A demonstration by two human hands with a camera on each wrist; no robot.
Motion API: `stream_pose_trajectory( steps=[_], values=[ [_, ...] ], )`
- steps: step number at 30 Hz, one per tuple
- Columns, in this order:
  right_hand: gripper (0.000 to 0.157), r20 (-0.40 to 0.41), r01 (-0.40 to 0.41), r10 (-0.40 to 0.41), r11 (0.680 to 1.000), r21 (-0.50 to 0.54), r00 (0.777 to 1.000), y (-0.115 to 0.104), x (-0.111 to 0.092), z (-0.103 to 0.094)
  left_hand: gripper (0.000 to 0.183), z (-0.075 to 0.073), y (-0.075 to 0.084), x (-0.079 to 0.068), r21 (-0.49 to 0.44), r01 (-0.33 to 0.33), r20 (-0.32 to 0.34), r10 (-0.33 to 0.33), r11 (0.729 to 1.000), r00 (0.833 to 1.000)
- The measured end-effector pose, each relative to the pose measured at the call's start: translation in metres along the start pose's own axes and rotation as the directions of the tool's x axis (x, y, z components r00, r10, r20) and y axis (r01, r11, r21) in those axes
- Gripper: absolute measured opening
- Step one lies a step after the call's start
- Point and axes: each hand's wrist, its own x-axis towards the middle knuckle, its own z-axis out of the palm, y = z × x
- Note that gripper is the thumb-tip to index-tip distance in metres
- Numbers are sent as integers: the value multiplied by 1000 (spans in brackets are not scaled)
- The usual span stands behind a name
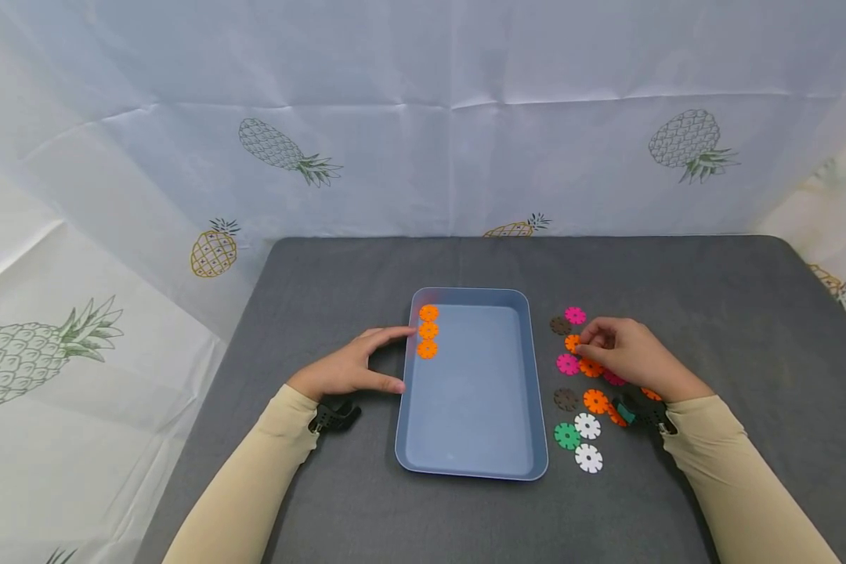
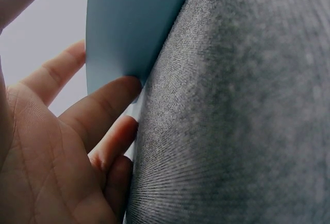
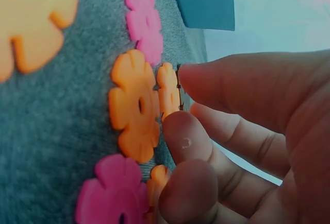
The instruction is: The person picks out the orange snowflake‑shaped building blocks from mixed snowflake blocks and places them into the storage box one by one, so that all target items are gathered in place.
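Note:
My left hand [image 1: 348, 368] rests at the left side of a blue-grey tray [image 1: 468, 462], its fingers and thumb extended against the outer wall. In the left wrist view, the fingertips meet the tray wall [image 2: 124, 33] close to the cloth. Along the tray's upper left lie three orange flower-shaped discs [image 1: 428, 330] in a column. Right of the tray, my right hand [image 1: 627, 352] pinches at the edge of an orange disc [image 3: 167, 91] among the loose ones. Thumb and forefinger stand at that disc's edge in the right wrist view.
Around the right hand lie pink discs [image 1: 567, 364], brown discs [image 1: 565, 399] and more orange discs [image 1: 595, 401]. Nearer the front are a green disc [image 1: 567, 435] and two white discs [image 1: 588, 458]. A grey cloth [image 1: 366, 517] covers the table; pineapple-print fabric [image 1: 451, 172] hangs behind.

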Motion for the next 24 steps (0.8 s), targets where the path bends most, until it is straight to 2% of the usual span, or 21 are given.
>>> stream_pose_trajectory(
  steps=[6,24],
  values=[
    [28,3,-7,7,1000,-4,1000,2,1,1,89,0,0,0,5,4,1,-4,1000,1000],
    [33,7,8,-8,999,-40,1000,5,4,5,90,-1,1,0,10,15,2,-15,1000,1000]
  ],
)
